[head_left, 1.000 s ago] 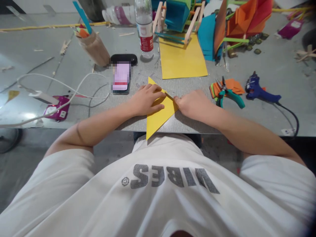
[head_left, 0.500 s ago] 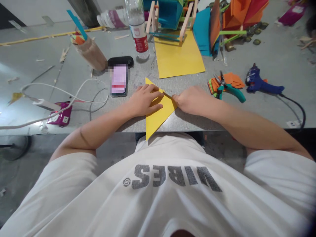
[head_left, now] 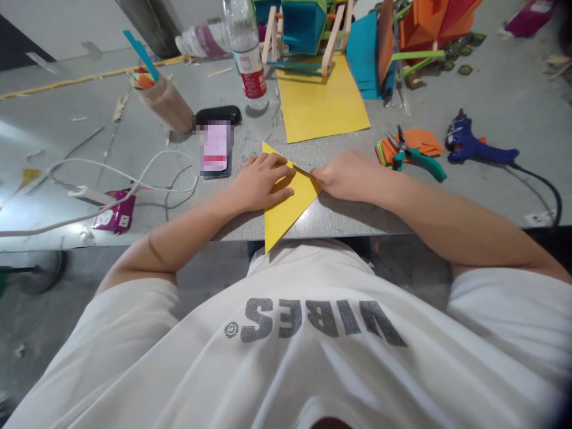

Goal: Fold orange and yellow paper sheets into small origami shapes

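A triangle of folded yellow paper [head_left: 292,202] lies at the table's front edge, its lowest point sticking out past that edge. My left hand [head_left: 263,182] rests on its left part with the fingers stretched out and a little apart, pressing it down. At the triangle's right corner my right hand [head_left: 344,176] is closed, thumb and fingers pinching the paper. Along the upper right side, between both hands, runs a dark slit where the layers look slightly apart. Part of the paper is hidden beneath my left fingers.
Behind the hands are a yellow sheet [head_left: 326,113], a plastic bottle [head_left: 250,68] and a wooden stick frame [head_left: 333,42]. A phone [head_left: 215,146], a cup of paper strips [head_left: 167,107] and a white cable [head_left: 156,185] lie left. Right are pliers [head_left: 417,159] and a glue gun [head_left: 478,143].
The camera view has tilted slightly, so the surroundings shift a little. Both hands and the folded paper keep nearly the same place and hold.
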`<state>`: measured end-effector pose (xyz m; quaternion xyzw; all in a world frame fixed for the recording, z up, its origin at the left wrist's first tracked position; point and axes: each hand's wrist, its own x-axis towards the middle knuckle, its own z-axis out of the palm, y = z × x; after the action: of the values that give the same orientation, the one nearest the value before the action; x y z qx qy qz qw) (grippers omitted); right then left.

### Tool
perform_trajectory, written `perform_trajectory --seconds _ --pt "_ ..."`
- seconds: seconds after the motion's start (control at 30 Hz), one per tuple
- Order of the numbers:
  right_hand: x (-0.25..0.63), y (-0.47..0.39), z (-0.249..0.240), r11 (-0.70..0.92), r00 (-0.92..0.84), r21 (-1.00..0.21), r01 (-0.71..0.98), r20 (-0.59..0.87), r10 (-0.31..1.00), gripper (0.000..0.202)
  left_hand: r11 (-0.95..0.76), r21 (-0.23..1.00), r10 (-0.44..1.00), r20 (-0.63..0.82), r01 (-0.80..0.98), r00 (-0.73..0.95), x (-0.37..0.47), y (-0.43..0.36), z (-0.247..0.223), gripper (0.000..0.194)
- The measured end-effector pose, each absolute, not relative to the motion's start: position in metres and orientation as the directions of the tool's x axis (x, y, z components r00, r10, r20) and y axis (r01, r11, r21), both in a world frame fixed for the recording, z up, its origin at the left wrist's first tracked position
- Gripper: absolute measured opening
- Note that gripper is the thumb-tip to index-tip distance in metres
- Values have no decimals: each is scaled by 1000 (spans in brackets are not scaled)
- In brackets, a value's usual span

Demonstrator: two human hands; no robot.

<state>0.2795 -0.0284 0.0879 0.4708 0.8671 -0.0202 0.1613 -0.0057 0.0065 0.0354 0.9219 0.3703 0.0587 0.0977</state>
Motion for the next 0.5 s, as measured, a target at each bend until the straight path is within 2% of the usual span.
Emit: perform_trajectory --seconds 0.33,0.5 --pt "273 -32 99 510 -469 50 859 -324 822 43 -704 197 697 7 682 717 -6 6 38 56" --pt "283 -27 105 442 -406 69 894 -289 867 47 -704 190 698 10 684 716 -6 7 37 56"
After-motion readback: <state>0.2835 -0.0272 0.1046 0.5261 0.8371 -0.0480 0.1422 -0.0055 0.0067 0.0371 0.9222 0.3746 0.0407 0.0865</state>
